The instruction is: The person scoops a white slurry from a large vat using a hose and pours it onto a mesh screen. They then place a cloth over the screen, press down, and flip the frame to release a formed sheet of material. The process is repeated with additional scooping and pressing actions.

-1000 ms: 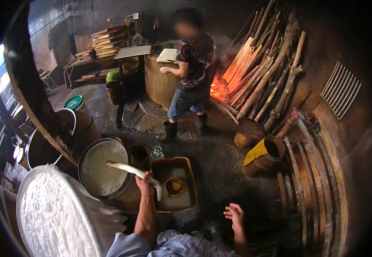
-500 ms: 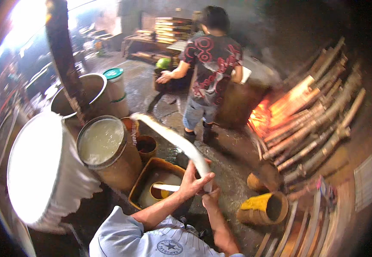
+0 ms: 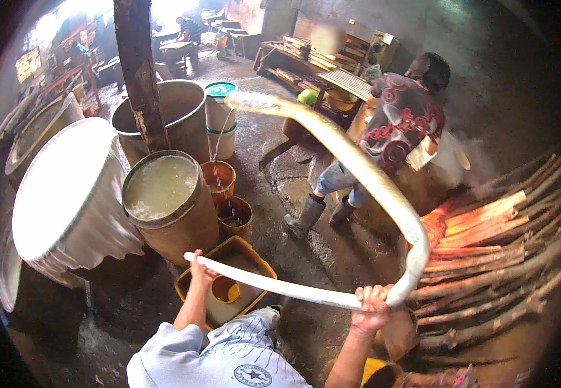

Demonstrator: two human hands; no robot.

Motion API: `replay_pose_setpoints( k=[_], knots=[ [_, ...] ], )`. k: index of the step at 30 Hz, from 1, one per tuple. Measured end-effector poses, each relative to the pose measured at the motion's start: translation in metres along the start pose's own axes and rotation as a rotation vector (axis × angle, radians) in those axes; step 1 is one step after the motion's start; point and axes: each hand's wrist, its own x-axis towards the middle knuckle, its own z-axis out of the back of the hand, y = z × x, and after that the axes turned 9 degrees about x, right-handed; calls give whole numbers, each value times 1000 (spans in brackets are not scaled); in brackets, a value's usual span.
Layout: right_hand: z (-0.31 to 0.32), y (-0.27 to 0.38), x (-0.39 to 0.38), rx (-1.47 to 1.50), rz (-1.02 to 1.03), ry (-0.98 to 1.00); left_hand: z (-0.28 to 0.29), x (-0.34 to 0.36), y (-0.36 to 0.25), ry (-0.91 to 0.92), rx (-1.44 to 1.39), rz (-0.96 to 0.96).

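- Left of the floor, a big round vat draped in white cloth (image 3: 67, 187) stands beside a dark wooden post (image 3: 139, 71).
- Behind the post sits a wide empty metal drum (image 3: 177, 113), and in front of it a barrel of pale cloudy liquid (image 3: 164, 194).
- Across the middle sweeps a long white flexible hose (image 3: 358, 174), arching from near the barrel, down past the person's hands, up and over to an open end (image 3: 245, 100) that spills thin drops of liquid.
- On the right, long split logs (image 3: 500, 258) fan out from a glowing fire (image 3: 432, 223).
- A second person in a patterned shirt (image 3: 400, 119) and rubber boots stands bent over by the fire.
- Below the hose lies a yellow crate (image 3: 254, 258) holding a small yellow bowl (image 3: 222, 290); two orange buckets (image 3: 219, 178) stand next to the barrel.
- The right hand (image 3: 372, 307) is clenched around the hose near its lowest bend.
- The left hand (image 3: 201, 270) grips the hose close to its near end, though its fingers are partly hidden, so the hold looks closed rather than certain.
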Motion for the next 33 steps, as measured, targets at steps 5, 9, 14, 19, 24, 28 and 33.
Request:
replay_pose_setpoints(
  k=[5, 9, 14, 19, 24, 28, 33],
  knots=[
    [68, -11, 110, 142, -125, 69, -40, 34, -58, 165, -428, -384],
    [126, -33, 204, 145, -191, 50, -82, 38, -104, 402, -485, -723],
    [188, -103, 305, -108, -326, -319, -161, -27, -148, 653, -598, -821],
    [296, -211, 401, -480, -745, -595, -255, -86, -169, 790, -466, -1033],
    [342, -319, 487, -712, -1132, -473, -378, -116, -170, 609, -360, -1337],
    [336, -396, 570, -863, -1068, -96, -476, -119, -201, 699, -170, -1682],
    [330, -461, 688, -810, -1066, -98, -604, -118, -250, 618, -39, -2010]
  ],
)
